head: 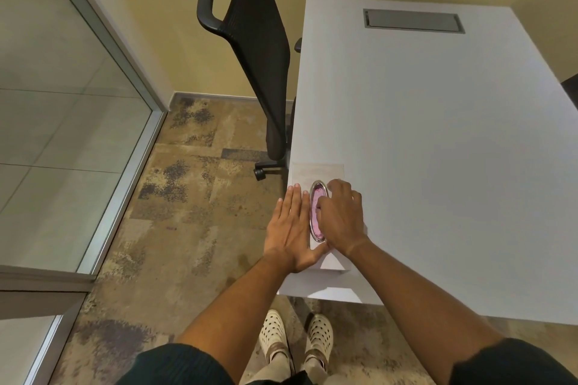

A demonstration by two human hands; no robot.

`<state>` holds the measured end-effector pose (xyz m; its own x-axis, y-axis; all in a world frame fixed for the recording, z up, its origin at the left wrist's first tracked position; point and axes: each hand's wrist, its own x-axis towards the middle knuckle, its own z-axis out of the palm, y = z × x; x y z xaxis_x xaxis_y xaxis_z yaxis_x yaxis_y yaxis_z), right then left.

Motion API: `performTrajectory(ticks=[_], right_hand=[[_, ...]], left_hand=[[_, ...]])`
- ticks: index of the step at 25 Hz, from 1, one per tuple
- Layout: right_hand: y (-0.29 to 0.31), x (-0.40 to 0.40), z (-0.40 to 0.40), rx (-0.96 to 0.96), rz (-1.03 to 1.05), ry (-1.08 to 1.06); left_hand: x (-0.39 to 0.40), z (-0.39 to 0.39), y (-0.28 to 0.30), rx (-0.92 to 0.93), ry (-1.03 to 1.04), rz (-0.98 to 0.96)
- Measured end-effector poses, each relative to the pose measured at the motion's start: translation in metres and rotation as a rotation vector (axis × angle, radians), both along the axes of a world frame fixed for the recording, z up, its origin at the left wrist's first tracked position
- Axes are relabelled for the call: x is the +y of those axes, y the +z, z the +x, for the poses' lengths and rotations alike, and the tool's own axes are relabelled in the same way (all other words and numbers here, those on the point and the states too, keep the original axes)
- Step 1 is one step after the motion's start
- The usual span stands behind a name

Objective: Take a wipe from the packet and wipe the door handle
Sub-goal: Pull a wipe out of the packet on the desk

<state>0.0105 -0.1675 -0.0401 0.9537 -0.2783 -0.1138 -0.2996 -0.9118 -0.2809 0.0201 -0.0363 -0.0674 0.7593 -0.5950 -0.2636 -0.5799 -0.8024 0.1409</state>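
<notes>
A pale wipe packet (317, 171) lies on the near left corner of the white table (438, 134). On its top is an oval silver-rimmed opening (316, 197) with pink inside. My left hand (289, 228) lies flat, fingers together, on the packet's left side at the table's edge. My right hand (341, 216) rests on the packet's right side, with its fingertips curled at the pink opening. Whether they pinch a wipe is hidden. No door handle is in view.
A black mesh office chair (250, 50) stands at the table's left side. A glass partition with a metal frame (125, 78) runs along the left. A grey cable hatch (413, 21) sits at the table's far end. Patterned carpet (187, 197) covers the floor.
</notes>
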Motion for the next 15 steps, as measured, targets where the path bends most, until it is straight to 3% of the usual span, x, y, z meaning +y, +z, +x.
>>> performTrajectory(ticks=[8, 15], right_hand=[[-0.008, -0.009, -0.009, -0.098, -0.067, 0.079], [0.005, -0.026, -0.011, -0.343, 0.007, 0.005]], left_hand=[[0.0, 0.0, 0.0, -0.008, 0.001, -0.006], [-0.001, -0.001, 0.001, -0.021, -0.006, 0.038]])
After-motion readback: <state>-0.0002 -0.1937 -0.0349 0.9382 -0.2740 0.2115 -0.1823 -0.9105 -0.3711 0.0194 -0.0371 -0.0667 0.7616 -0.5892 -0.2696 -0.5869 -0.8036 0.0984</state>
